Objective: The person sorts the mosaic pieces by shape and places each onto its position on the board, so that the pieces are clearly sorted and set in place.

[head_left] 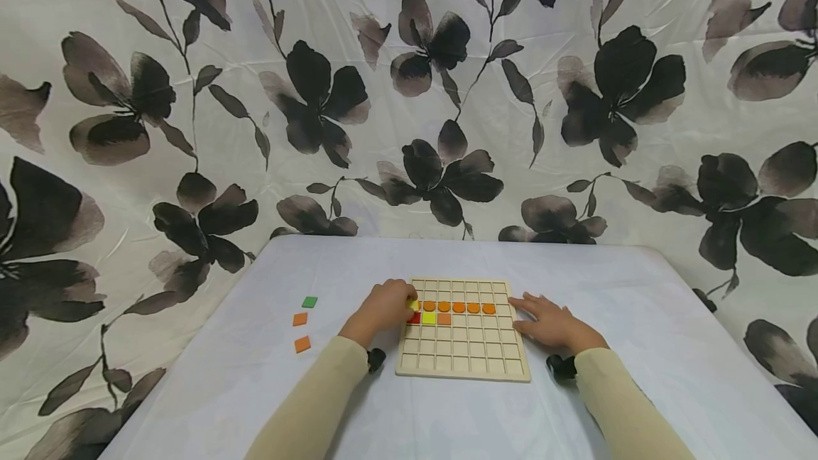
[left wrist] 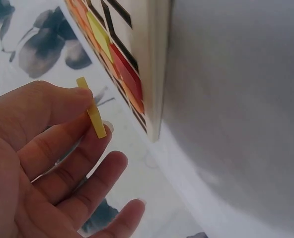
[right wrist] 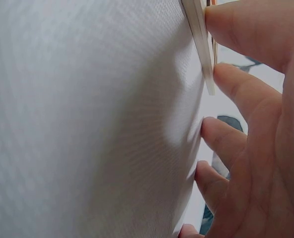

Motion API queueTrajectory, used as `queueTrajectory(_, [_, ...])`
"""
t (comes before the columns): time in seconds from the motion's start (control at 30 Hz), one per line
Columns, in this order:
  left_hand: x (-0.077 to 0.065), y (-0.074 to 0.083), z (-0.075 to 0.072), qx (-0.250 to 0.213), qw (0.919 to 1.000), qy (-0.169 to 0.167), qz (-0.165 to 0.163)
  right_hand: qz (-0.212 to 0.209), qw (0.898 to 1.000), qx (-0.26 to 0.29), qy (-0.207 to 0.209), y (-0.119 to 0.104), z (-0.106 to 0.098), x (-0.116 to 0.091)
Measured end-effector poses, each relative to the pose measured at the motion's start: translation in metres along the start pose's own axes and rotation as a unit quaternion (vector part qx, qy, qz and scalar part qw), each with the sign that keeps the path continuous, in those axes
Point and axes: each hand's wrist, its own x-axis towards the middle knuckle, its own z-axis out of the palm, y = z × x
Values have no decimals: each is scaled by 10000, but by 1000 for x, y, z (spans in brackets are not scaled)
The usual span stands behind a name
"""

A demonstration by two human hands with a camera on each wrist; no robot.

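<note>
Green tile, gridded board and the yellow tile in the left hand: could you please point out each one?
Green tile (head_left: 309,302), head view: middle of its top face.
Gridded board (head_left: 461,347), head view: bare cells toward its near edge.
Yellow tile (left wrist: 96,117), left wrist view: middle of its narrow side.

White table (head_left: 447,417): gridded board (head_left: 473,358), three loose tiles (head_left: 300,319).
</note>
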Motion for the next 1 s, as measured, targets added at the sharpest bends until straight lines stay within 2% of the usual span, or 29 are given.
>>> queueTrajectory(0.2, [3, 7, 4, -209, 9996, -76, 181, -5, 10000, 39, 23, 1, 0, 0])
queueTrajectory(0.47, [6, 18, 9, -270, 9984, -63, 500, 19, 10000, 49, 38, 1, 1, 0])
queueTrajectory(1.0, [8, 45, 17, -102, 9963, -55, 857, -6, 10000, 68, 38, 2, 1, 1])
